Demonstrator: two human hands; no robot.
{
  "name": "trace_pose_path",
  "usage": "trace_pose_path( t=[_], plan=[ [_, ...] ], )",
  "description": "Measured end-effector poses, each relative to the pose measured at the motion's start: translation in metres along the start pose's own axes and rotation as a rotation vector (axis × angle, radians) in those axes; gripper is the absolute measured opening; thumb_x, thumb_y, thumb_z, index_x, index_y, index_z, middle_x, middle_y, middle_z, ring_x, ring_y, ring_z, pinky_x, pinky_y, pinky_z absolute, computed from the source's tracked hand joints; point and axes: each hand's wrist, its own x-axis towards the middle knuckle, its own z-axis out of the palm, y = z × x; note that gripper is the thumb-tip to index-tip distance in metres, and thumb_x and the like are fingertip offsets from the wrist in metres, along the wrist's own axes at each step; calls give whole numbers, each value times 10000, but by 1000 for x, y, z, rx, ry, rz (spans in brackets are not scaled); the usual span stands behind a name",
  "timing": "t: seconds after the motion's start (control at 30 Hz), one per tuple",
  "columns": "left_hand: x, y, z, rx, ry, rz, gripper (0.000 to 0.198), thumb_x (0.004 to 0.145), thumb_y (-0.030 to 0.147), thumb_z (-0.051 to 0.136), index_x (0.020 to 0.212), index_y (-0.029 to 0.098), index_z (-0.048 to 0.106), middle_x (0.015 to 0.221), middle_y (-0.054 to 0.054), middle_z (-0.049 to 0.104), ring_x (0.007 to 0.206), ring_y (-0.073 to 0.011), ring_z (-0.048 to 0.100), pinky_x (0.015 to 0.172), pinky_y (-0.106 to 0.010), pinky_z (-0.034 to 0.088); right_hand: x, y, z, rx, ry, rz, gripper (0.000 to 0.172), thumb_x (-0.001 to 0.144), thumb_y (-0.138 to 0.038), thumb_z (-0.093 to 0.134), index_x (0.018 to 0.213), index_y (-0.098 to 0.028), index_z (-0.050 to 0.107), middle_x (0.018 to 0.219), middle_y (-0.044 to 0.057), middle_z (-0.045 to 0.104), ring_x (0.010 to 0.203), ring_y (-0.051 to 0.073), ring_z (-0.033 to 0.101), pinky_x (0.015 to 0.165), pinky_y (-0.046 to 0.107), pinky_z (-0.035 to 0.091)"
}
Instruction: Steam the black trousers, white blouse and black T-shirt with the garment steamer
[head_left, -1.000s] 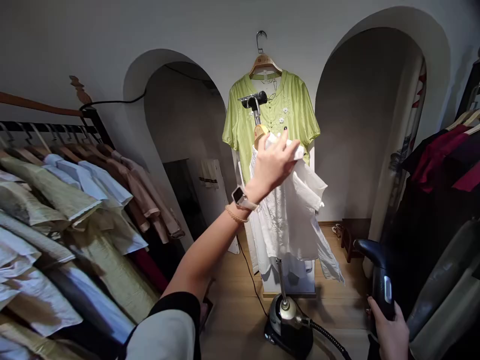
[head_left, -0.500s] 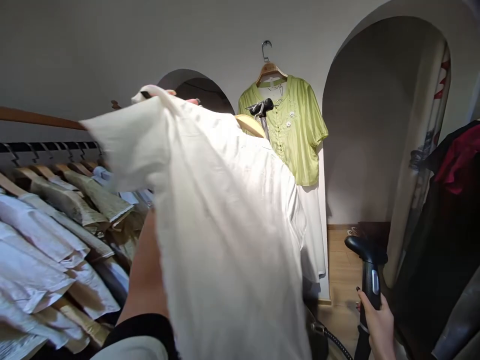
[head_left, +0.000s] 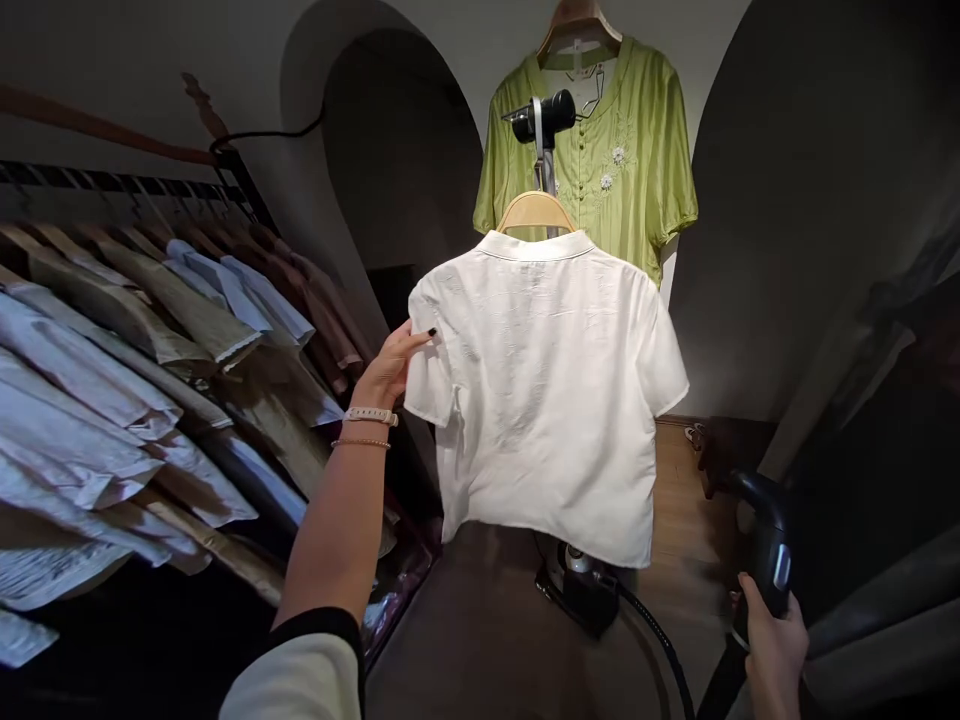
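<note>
A short-sleeved white shirt (head_left: 547,400) hangs with its back to the viewer on a wooden hanger (head_left: 535,210) fixed to the steamer pole (head_left: 540,150), and all places below are given relative to it. At its left sleeve, the left hand (head_left: 390,365) reaches in with fingers held together and their tips laid on the sleeve's outer edge; the thumb is hidden behind the cloth, so a pinch cannot be confirmed. Left of the shirt, a crowded clothes rack (head_left: 112,330) comes close to the raised forearm, leaving only a narrow gap. Below its hem lies bare wooden floor (head_left: 480,640), open except for the steamer base (head_left: 585,595), half covered by the hem, and its hose (head_left: 664,645). Lower right of the shirt, well apart from it, the right hand (head_left: 776,655) is wrapped closed around the handle of the steamer head (head_left: 761,540); the wrist is cut off by the frame edge. Behind and above the shirt, a green blouse (head_left: 600,150) hangs on the wall, its lower part hidden. Dark garments to the right are hard to make out.
</note>
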Motion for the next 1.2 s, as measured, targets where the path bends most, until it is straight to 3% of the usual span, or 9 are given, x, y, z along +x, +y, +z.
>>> trace_pose_path(
  t=[0.1, 0.2, 0.27, 0.37, 0.53, 0.7, 0.9, 1.03, 1.2],
  plan=[
    [21, -30, 4, 93, 24, 9, 455, 575, 257, 849, 992, 151, 699, 893, -75, 747, 849, -245, 726, 724, -308, 596, -4, 0, 4, 5, 12, -36, 658, 495, -496, 826, 1043, -163, 682, 730, 13, 661, 665, 216, 618, 585, 328, 502],
    [34, -57, 16, 107, 159, 144, 335, 665, 237, 781, 979, 151, 699, 902, -70, 737, 877, -205, 705, 774, -281, 569, -13, 0, 12, -25, 6, -102, 642, 550, -507, 829, 1074, -168, 681, 765, 9, 668, 677, 204, 617, 596, 316, 503],
    [33, -78, 24, 101, 157, 185, 403, 678, 229, 780, 1063, 160, 682, 948, -69, 734, 902, -184, 695, 828, -281, 556, -23, -2, 18, -33, 22, -182, 632, 596, -519, 824, 1101, -167, 677, 812, 15, 677, 706, 202, 624, 623, 317, 514],
    [28, -113, 31, 154, 164, 151, 525, 654, 224, 807, 1153, 158, 655, 974, -67, 726, 882, -157, 683, 867, -282, 536, -45, -8, 32, -4, 53, -303, 644, 641, -530, 818, 1142, -159, 655, 883, 27, 684, 754, 199, 633, 687, 323, 534],
    [46, -153, 21, 288, 247, 61, 392, 708, 341, 801, 1038, 142, 727, 943, -70, 718, 849, -157, 655, 836, -283, 519, -99, -19, 74, -22, 58, -396, 640, 675, -560, 802, 1156, -168, 642, 941, 44, 682, 846, 220, 636, 778, 342, 530],
    [66, -159, -7, 131, 197, -147, 405, 698, 342, 828, 1037, 150, 717, 962, -78, 719, 756, -141, 647, 673, -249, 516, -159, -24, 131, -22, 88, -491, 660, 665, -543, 800, 1170, -146, 651, 931, 66, 692, 862, 242, 638, 804, 362, 524],
    [32, -169, -34, -282, 61, -374, 329, 726, 407, 838, 863, 131, 722, 793, -43, 695, 654, -98, 620, 661, -223, 510, -218, -14, 187, -68, 121, -500, 672, 688, -592, 760, 1172, -140, 644, 946, 87, 695, 883, 254, 648, 821, 364, 530],
    [16, -170, -46, -475, 52, -411, 329, 709, 412, 867, 841, 149, 722, 833, -46, 720, 735, -114, 664, 693, -216, 511, -249, 12, 212, -90, 124, -463, 643, 713, -607, 744, 1165, -164, 634, 984, 92, 701, 902, 253, 660, 836, 357, 528],
    [37, -152, -46, -793, -101, -578, 266, 878, 400, 720, 1000, 164, 728, 1084, -115, 752, 1099, -207, 702, 952, -289, 559, -275, 42, 224, -56, 153, -389, 716, 661, -612, 777, 1194, -161, 617, 989, 113, 719, 895, 265, 677, 827, 370, 541]
  ],
)
